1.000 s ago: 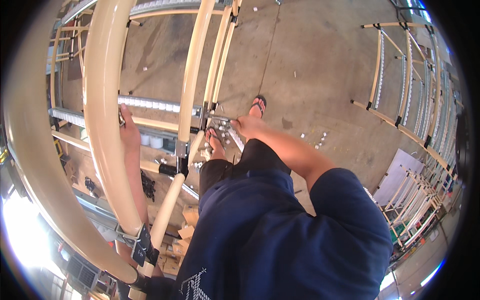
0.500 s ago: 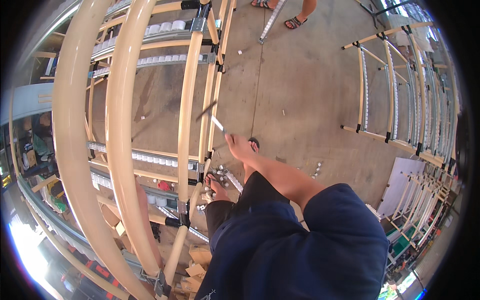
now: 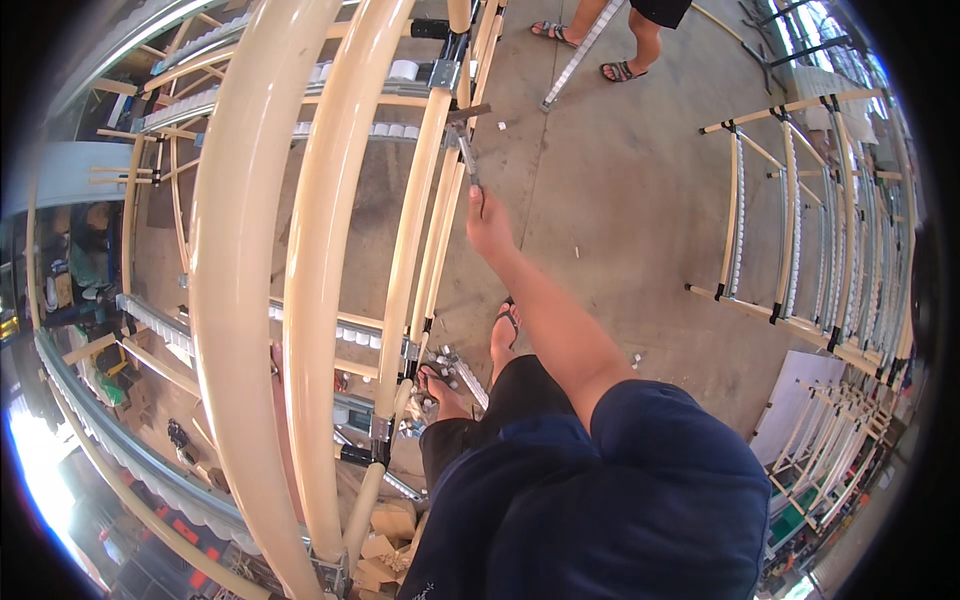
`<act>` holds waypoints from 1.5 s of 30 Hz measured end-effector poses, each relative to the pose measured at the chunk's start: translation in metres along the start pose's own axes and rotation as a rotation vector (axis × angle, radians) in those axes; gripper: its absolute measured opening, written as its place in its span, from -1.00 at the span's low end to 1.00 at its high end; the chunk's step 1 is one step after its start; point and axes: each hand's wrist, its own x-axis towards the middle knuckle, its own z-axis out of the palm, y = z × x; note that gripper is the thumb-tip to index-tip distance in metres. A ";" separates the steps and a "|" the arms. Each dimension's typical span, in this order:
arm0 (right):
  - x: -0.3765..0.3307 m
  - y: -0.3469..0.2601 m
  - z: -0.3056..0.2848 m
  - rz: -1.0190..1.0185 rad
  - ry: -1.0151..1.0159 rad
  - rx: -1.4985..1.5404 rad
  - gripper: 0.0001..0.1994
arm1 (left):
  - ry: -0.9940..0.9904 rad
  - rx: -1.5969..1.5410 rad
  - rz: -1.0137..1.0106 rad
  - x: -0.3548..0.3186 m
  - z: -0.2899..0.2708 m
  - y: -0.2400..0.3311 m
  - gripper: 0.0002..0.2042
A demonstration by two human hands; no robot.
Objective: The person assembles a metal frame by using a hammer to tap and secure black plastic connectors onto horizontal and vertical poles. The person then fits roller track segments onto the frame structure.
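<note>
My right hand is wrapped round the handle of a hammer, out in front of me. The dark hammer head lies at a metal clamp joint on an upright of the cream pipe rack; whether it touches cannot be made out. Two thick cream pipes cross close in front of the view at the left. Between them shows a strip of my left forearm. My left hand is mostly hidden behind the pipes, so its fingers and anything in them do not show.
Roller tracks with white wheels run across the rack. Loose white rollers and a track piece lie by my feet. Cardboard boxes sit at the lower left. Another person's legs stand ahead, beside a roller track. More racks stand right.
My right hand has carried the hammer forward and up to the rack's joint. The view has shifted, with the rack appearing further right and more of the other person's legs showing.
</note>
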 end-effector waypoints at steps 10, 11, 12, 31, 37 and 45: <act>0.006 0.060 0.023 -0.058 0.080 0.094 -0.53 | -0.015 -0.041 -0.130 0.009 -0.012 0.003 -0.74; 0.003 0.051 0.012 0.027 0.054 -0.040 -0.54 | -0.038 -0.062 -0.149 0.016 -0.004 0.000 -0.74; 0.003 0.066 0.010 0.125 0.046 -0.039 -0.52 | -0.042 -0.056 -0.135 0.020 -0.006 0.002 -0.75; -0.139 0.211 -0.067 0.582 -0.612 -0.679 -0.49 | 0.011 0.016 -0.116 0.055 -0.023 -0.029 -0.71; -0.155 0.208 -0.077 0.675 -0.730 -0.703 -0.53 | 0.044 0.054 -0.091 0.058 -0.024 -0.038 -0.67; -0.156 0.206 -0.079 0.720 -0.713 -0.598 -0.58 | 0.083 0.013 -0.083 0.061 -0.022 -0.040 -0.66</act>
